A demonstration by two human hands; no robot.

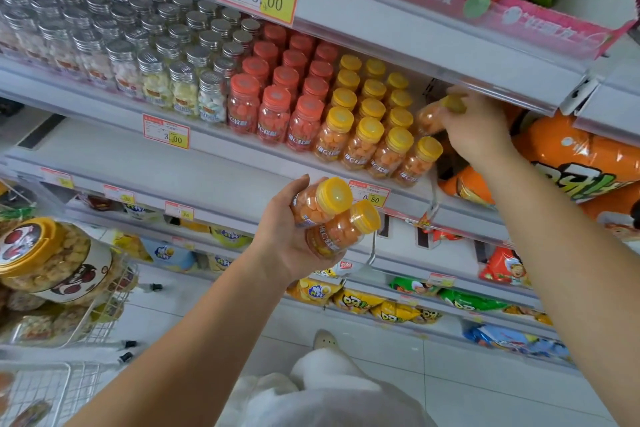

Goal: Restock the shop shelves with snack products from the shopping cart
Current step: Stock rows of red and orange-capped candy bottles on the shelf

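Note:
My left hand [287,236] is held below the shelf edge, shut on two yellow-capped bottles of orange candy [332,218]. My right hand [474,128] reaches into the shelf at the right end of the yellow-capped rows and grips another such bottle [429,118], tilted, just behind the front bottle. Rows of the same yellow-capped bottles [370,128] stand on the shelf [214,139], with red-capped bottles [277,94] to their left. The wire shopping cart [104,319] is at lower left with large snack jars [48,260] in it.
Silver-capped jars [131,42] fill the shelf's left part. Orange snack bags [571,163] lie right of the bottles. The upper shelf edge [450,69] hangs just above my right hand. Lower shelves hold chip bags [381,308]. White floor tiles lie below.

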